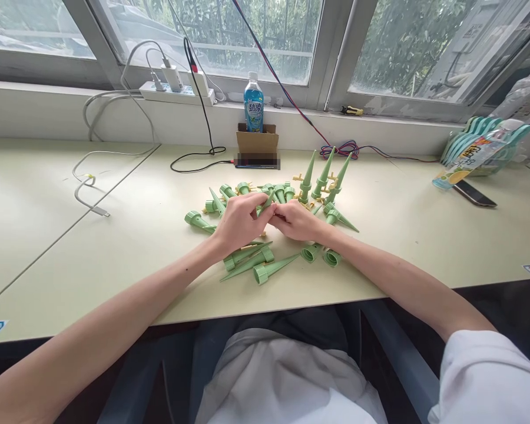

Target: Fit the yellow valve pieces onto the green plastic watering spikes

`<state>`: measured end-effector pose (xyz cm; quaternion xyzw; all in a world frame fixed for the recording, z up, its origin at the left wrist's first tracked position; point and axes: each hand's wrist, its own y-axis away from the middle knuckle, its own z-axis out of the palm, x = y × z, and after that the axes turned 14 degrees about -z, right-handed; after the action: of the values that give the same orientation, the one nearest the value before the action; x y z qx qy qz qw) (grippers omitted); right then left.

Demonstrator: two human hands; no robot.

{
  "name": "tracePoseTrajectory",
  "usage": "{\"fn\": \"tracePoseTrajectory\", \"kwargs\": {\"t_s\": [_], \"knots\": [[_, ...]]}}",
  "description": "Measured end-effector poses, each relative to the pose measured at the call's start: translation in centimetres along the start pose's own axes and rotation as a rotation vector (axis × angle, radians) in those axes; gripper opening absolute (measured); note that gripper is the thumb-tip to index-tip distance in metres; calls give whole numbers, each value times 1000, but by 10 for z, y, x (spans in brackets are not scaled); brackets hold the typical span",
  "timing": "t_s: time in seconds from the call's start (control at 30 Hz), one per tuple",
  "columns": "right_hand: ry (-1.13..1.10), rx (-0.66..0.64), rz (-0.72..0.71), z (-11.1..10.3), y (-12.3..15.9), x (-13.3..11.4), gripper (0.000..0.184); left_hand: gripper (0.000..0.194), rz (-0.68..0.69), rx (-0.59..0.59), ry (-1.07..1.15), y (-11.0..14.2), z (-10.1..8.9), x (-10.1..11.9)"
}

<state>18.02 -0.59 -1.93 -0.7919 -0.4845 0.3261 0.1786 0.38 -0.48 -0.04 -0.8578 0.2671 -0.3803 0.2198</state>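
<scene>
Spikes (198, 220) are lying left of the left hand (242, 219), which is pinching a green cone (267, 201), its long axis slanting up-right; the right hand (298, 221) is resting curled just right of it, its grasp impossible to tell.

We see a power strip (175, 94) on the window ledge (401, 122), a blue bottle (254, 107) by a cardboard box (257, 143), and, to our right, a phone (476, 194) beside a tilted bottle (477, 154).

The pale tabletop (128, 259) carries green plastic spikes (261, 275) — most lying loose, three standing upright. A white cable (100, 211) lies at left, a cardboard box (257, 142) near the back, a dark phone (474, 193) at right.
</scene>
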Motion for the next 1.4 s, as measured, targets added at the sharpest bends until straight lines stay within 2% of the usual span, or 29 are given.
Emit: {"fn": "tracePoseTrajectory", "kwargs": {"t_s": [0.33,0.5,0.9,1.17,1.4], "knots": [[22,61,17,3,-1,0,37,14,-54,-52,-16,1,-1,-1],[20,98,38,4,-1,1,38,12,-91,-59,4,0,-2,1],[-30,137,49,2,-3,-4,37,20,-200,-64,144,-1,-4,4],[-12,154,67,3,-4,-4,45,27,-350,-138,318,0,-5,4],[33,148,72,5,-2,0,51,36,-400,-162,400,-1,-3,1]]}}
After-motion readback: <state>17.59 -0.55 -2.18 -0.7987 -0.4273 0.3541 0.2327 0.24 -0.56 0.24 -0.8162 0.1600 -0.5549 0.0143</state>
